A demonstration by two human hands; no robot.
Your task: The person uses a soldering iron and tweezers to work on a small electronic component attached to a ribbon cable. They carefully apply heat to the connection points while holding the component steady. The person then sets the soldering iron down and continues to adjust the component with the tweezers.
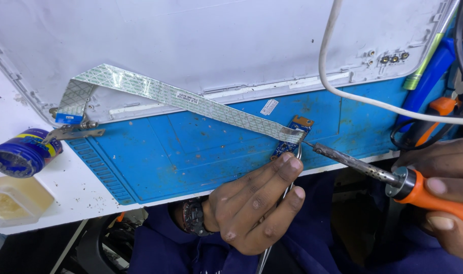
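Left hand [252,203], near centre, fingers closed around thin metal tweezers [287,198]; the tips reach up to a small blue circuit board [291,138]. A watch [193,217] sits on that wrist, over a dark blue sleeve.

Right hand [444,193], near right, partly cut off by the frame edge, closed around the orange handle of a soldering iron [388,177]. Its metal shaft slants up-left, tip touching or just beside the board where the ribbon ends; contact too small to tell.

The board lies on a blue work mat [191,152] near its front edge, right of centre. A flat silver ribbon cable [181,96] runs from the board up-left across the mat, then folds down to a blue tab at far left.

On the white table [74,187], near left: a clear tub [13,200] of yellowish paste, a blue round jar [23,152] on its side just beyond.

Farther back, a white panel [216,35] covers the mat's far part. A white cord [343,86] crosses it at right. Blue and orange tool handles [434,76] lie far right.
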